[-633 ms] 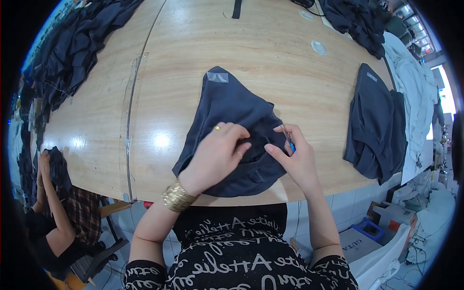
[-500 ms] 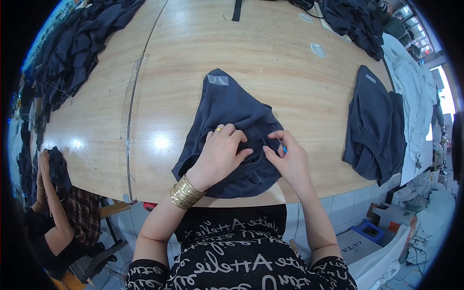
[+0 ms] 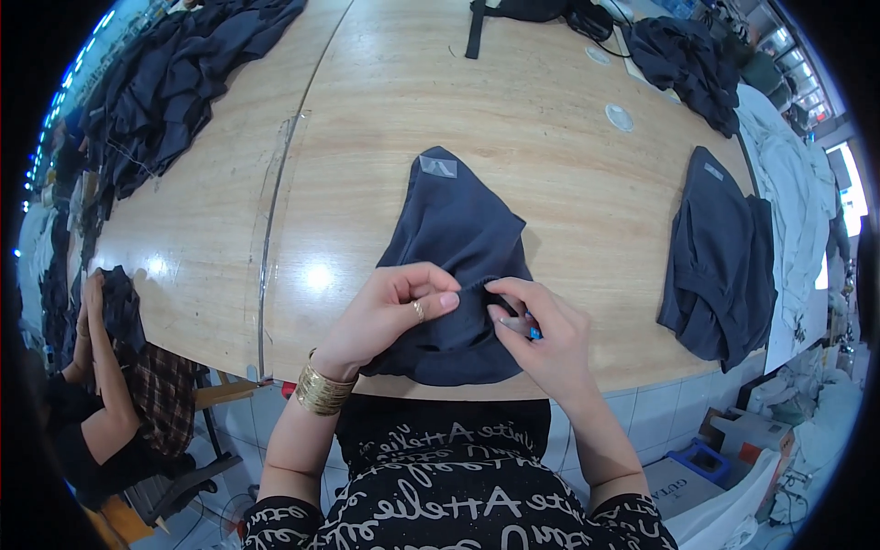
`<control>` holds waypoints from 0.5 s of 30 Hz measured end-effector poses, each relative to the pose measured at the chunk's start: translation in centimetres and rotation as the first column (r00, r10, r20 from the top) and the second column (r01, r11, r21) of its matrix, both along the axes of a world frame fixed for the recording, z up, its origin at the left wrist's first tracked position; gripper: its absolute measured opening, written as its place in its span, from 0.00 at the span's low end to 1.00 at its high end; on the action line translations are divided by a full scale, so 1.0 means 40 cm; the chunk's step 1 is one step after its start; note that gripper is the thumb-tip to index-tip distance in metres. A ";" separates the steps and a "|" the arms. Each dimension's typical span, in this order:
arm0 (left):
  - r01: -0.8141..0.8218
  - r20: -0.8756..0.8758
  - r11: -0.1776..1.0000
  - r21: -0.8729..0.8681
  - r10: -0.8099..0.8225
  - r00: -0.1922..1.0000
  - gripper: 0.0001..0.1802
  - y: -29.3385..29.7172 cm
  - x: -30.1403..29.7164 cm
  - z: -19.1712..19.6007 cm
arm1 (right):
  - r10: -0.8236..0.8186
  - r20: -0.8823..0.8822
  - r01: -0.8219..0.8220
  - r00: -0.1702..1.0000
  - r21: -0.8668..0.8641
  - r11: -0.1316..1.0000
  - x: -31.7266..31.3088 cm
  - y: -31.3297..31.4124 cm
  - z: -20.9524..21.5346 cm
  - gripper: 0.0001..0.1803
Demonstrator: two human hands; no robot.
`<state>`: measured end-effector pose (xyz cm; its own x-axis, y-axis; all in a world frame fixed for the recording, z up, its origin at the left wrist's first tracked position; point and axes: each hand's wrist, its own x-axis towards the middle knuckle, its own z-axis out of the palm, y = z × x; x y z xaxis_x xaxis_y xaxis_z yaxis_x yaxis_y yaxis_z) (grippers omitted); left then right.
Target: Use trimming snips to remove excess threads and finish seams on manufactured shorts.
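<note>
A dark grey garment lies bunched on the table before me, a clear sticker at its far tip. My left hand, with a ring and gold bangles, is closed on a fold, thumb and fingertips together. Opposite it, my right hand pinches the same raised edge between thumb and forefinger. Small thread snips with a blue part are tucked in the right palm; their blades are mostly hidden by the fingers.
Another folded dark garment lies at the right, beside pale cloth. Dark garments are heaped at the far left and far right. A black strap lies at the back. Left, a co-worker's hands handle dark cloth.
Both hands have shifted on the garment and now pinch a lifted edge close together. The snips' blades, pointing up before, have turned down into the right palm. The view has moved slightly.
</note>
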<state>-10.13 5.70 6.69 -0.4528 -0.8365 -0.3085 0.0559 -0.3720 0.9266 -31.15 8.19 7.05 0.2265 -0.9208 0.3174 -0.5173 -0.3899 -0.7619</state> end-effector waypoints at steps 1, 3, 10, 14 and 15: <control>0.049 -0.073 0.996 0.069 -0.044 0.996 0.08 0.005 0.008 0.010 | -0.014 -0.110 0.008 0.994 -0.055 0.998 0.001 -0.003 -0.007 0.14; 0.068 -0.126 0.995 0.075 -0.058 0.990 0.08 0.011 0.018 0.017 | -0.004 -0.075 0.004 0.997 0.000 1.000 0.008 -0.005 -0.011 0.13; -0.035 -0.179 0.995 0.095 0.052 0.983 0.09 0.030 0.040 0.005 | 0.106 -0.041 -0.097 0.994 0.171 0.980 0.017 0.003 0.042 0.13; -0.022 -0.202 0.994 0.107 0.043 0.978 0.10 0.033 0.036 0.004 | 0.123 -0.054 -0.118 0.991 0.088 0.989 0.017 0.001 0.038 0.14; -0.017 -0.221 0.994 0.112 0.041 0.974 0.10 0.033 0.037 0.002 | 0.124 -0.070 -0.121 0.990 0.040 0.992 0.016 0.001 0.035 0.14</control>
<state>-8.67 7.01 6.77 -0.4965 -0.8173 -0.2923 0.2682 -0.4647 0.8439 -30.50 8.22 8.47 0.3595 -0.8950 0.2640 -0.5214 -0.4273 -0.7387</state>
